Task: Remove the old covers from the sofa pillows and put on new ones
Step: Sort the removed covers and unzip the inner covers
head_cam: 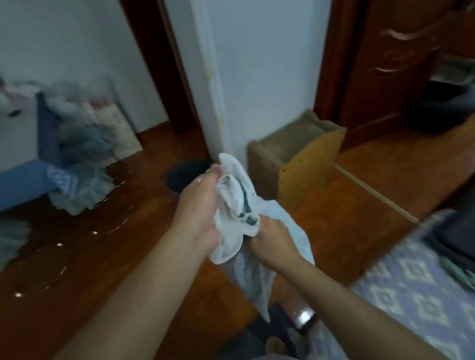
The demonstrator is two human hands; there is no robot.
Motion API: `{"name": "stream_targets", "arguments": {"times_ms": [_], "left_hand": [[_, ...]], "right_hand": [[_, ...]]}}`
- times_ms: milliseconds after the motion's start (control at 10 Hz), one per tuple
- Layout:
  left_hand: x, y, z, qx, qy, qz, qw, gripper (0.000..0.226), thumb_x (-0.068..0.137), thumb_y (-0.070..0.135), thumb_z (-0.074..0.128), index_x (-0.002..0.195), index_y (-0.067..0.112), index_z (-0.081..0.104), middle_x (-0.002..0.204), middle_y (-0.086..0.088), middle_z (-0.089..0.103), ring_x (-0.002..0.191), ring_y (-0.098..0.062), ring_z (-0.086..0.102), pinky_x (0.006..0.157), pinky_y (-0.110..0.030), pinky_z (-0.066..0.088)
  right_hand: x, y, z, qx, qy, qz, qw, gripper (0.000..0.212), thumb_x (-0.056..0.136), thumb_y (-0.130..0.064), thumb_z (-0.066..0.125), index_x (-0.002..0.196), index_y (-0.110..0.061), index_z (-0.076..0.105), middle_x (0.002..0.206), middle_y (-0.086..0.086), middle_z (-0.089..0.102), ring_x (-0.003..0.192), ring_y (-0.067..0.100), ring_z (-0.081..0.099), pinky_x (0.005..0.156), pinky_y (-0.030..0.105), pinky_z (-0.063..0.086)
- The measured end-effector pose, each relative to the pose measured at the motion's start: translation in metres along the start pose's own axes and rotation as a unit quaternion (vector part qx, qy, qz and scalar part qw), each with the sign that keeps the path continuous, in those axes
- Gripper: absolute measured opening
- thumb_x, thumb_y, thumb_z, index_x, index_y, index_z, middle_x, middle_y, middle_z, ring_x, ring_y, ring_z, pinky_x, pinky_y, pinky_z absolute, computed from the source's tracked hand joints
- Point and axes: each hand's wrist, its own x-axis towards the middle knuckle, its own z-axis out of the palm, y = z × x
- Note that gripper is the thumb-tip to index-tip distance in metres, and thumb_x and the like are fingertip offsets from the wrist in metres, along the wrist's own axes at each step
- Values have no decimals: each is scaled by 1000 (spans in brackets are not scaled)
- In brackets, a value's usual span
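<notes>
A crumpled white pillow cover (233,196) with a green trim is held up in front of me, over the wooden floor. My left hand (202,209) grips its bunched upper part from the left. My right hand (270,241) grips the cloth lower down on the right. The rest of the cover hangs below both hands to about knee height. No pillow shows in the frame. The view is blurred by motion.
A white wall corner (214,97) stands straight ahead, with a dark round bin (186,176) at its foot and a small carpeted step (296,154) to the right. A blue-framed bed (14,182) with piled cloth lies left. A patterned blue cover (427,293) lies lower right.
</notes>
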Motion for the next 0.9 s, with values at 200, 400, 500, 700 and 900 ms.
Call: {"name": "stream_targets", "arguments": {"times_ms": [200,400,500,700,900], "left_hand": [[91,-11,-147,289,-30,104,951,25,97,35,64,114,52,56,112,20,67,111,-10,65,84,-25,53],[222,-26,-225,584,-20,56,809,122,74,65,75,150,52,-20,163,2,-1,151,-28,11,117,-46,28],[308,-27,-272,680,27,142,719,115,58,87,62,151,48,9,167,-12,-4,154,-39,-6,120,-60,10],[417,-2,-309,537,-91,91,834,37,85,58,61,114,36,63,115,17,67,108,-3,62,94,-24,49],[541,-12,-324,506,18,14,862,22,80,46,72,96,32,67,81,16,64,80,-12,66,73,-29,52]], "right_hand": [[141,-31,75,-45,-75,-19,996,37,103,-44,40,117,-24,67,100,7,73,91,31,69,82,42,55],[248,-99,158,-131,-211,-85,965,21,93,-14,53,111,-16,63,98,9,66,89,31,64,71,37,47],[303,-120,190,-145,-234,-134,952,21,93,-18,54,109,-15,66,100,7,67,92,28,66,77,41,53],[372,-117,241,-37,-233,-66,970,29,89,-11,55,112,-20,71,101,2,68,92,24,64,80,41,54],[469,-36,294,88,-187,110,972,42,100,-38,52,140,-28,45,126,-1,62,116,11,58,104,19,36]]}}
